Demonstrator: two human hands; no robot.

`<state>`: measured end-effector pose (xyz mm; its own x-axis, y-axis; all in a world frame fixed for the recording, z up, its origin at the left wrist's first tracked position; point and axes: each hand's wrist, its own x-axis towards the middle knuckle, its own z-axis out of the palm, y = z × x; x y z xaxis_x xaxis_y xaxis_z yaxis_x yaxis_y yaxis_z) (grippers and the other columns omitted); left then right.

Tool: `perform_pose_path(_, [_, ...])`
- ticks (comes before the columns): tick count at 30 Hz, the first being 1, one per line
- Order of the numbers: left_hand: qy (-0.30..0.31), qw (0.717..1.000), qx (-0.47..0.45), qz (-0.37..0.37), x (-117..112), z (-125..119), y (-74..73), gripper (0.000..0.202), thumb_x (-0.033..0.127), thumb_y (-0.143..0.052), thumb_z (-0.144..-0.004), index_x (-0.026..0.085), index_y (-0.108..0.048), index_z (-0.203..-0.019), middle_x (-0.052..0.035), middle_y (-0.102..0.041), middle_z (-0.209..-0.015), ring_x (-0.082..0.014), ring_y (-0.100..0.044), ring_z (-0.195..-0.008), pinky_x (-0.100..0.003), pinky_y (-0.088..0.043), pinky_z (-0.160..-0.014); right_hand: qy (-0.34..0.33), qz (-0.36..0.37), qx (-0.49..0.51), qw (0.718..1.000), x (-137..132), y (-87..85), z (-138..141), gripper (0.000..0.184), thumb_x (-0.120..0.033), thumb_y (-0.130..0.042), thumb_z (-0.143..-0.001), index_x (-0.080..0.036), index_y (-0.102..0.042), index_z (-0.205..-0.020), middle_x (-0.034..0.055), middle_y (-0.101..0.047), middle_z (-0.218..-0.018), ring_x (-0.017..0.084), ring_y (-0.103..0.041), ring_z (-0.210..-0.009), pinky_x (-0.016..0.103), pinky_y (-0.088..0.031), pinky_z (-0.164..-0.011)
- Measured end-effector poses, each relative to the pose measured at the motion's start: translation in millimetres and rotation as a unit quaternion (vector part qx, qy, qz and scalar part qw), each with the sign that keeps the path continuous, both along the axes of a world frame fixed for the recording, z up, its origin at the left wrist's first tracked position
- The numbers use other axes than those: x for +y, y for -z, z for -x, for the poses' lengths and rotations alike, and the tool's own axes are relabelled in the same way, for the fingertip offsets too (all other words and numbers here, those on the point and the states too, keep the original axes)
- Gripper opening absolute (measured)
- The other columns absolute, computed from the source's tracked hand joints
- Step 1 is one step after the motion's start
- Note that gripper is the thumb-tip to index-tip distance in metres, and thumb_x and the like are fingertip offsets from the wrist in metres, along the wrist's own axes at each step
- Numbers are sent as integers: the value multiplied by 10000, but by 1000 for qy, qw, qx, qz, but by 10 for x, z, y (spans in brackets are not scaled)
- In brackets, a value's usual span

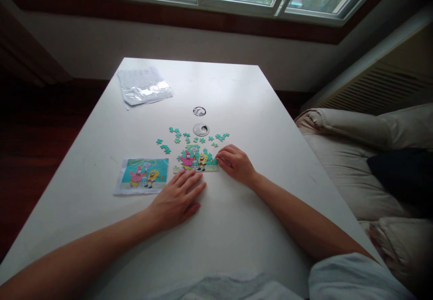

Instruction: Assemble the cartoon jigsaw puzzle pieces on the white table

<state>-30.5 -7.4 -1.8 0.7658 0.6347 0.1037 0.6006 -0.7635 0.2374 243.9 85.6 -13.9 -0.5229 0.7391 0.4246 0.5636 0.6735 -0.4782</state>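
A partly joined cartoon jigsaw puzzle [196,160] lies on the white table [237,97]. Several loose teal pieces [189,136] are scattered just behind it. My left hand [176,198] lies flat on the table with fingers stretched out, its fingertips at the puzzle's near edge. My right hand [235,162] rests at the puzzle's right edge with the fingers curled, fingertips touching the puzzle's right side. Left of the puzzle sits a printed reference picture [142,175] of the same cartoon.
A clear plastic bag with paper [144,86] lies at the table's far left. Two round cable-hole parts [200,120] sit mid-table. A cushioned sofa [365,155] stands to the right, windows behind.
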Motion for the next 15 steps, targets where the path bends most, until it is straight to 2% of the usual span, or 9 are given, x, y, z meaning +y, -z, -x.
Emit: perform_pose_path(15, [4, 1000, -12, 4, 12, 7, 7, 517, 365, -518, -994, 180, -483, -1476, -145, -429, -1570, -342, -375, -1455, -574, -300, -1221, -5, 7, -2, 1000, 14, 9, -7, 134, -253, -574, -974, -232, -700, -934, 70, -700, -923, 218, -612, -929, 380, -519, -857])
